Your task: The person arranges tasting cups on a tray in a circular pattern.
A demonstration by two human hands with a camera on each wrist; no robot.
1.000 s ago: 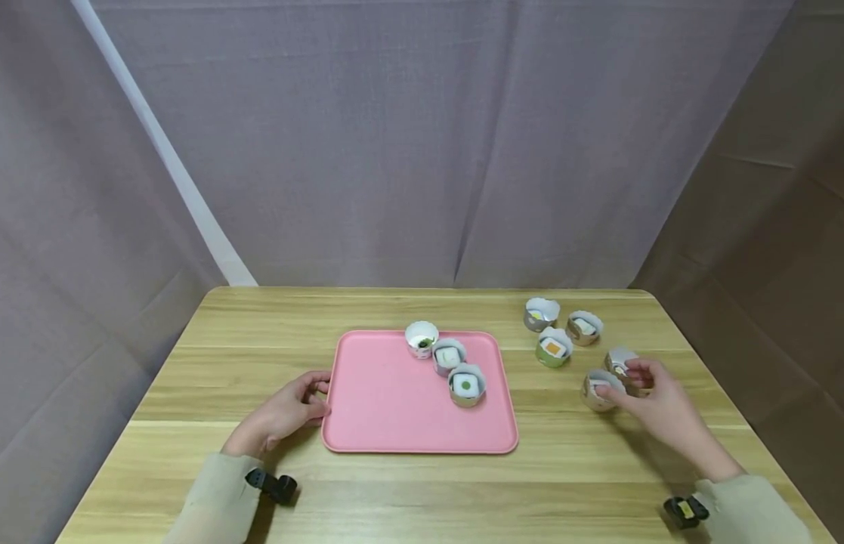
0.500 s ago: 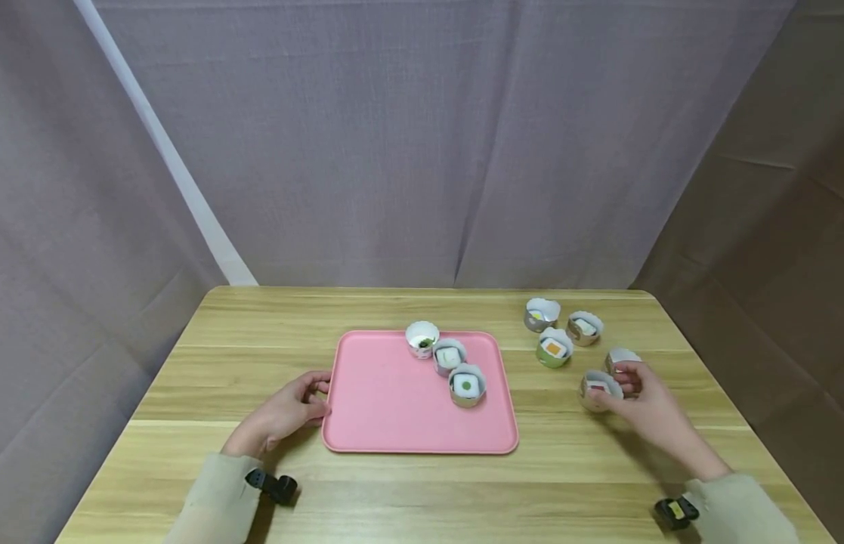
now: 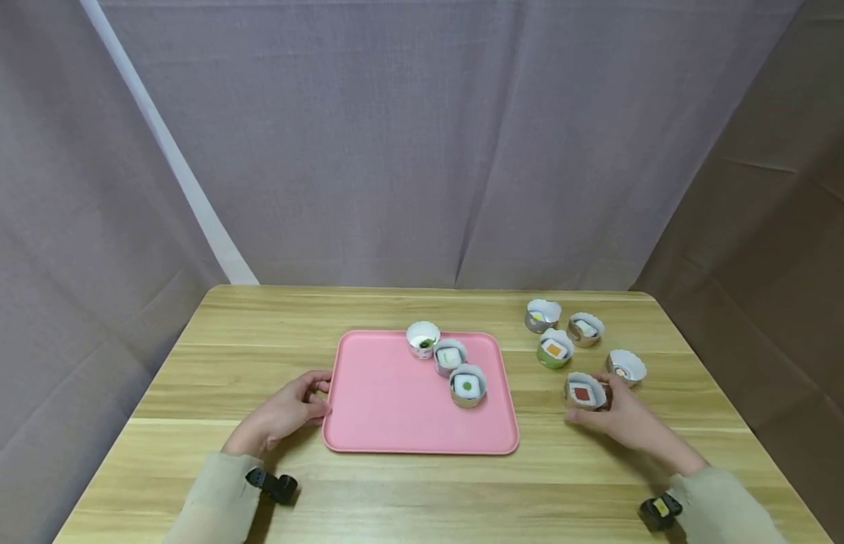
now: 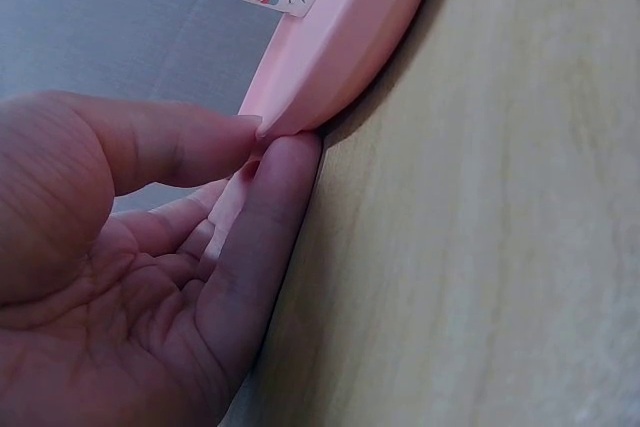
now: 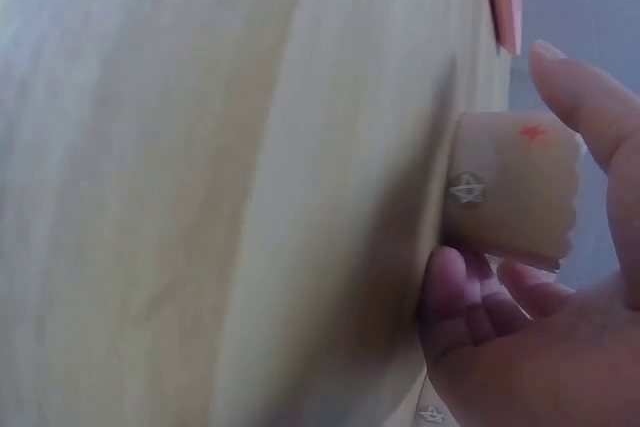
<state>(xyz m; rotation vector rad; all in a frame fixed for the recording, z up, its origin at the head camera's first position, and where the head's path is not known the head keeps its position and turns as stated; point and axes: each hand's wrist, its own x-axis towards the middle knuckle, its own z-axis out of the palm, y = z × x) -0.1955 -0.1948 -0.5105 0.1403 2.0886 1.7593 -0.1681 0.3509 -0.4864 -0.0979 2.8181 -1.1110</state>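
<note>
Greyish-mauve curtain [image 3: 313, 151] is hanging behind a wood-grain table [image 3: 408, 491], where a pink tray [image 3: 381, 408] is lying flat near the middle. Work seems to be partly done: three small paper cups are sitting on the tray toward its far right, a white cup [image 3: 422, 330] standing by the far edge, a grey cup [image 3: 443, 372] just beside it, and a brown cup with a green-dotted block [image 3: 468, 402] nearest the person. Five more are sitting off it, to the right, and are probably making up what is left. Of these, a silvery cup [image 3: 540, 327], a green cup [image 3: 552, 363] and a tan cup [image 3: 585, 342] are clustering toward the back, while a pale cup [image 3: 629, 356] is standing nearer, untouched. The fifth, a brown cup with a red-topped block [image 5: 515, 187], is standing between tray and pale cup, well short of the tray; the right hand [image 3: 626, 419] is curling around it in a loose grasp, though how firmly the thumb is pressing I cannot tell. Meanwhile the left hand [image 3: 285, 408] is pinching the tray's left rim between thumb and finger.
</note>
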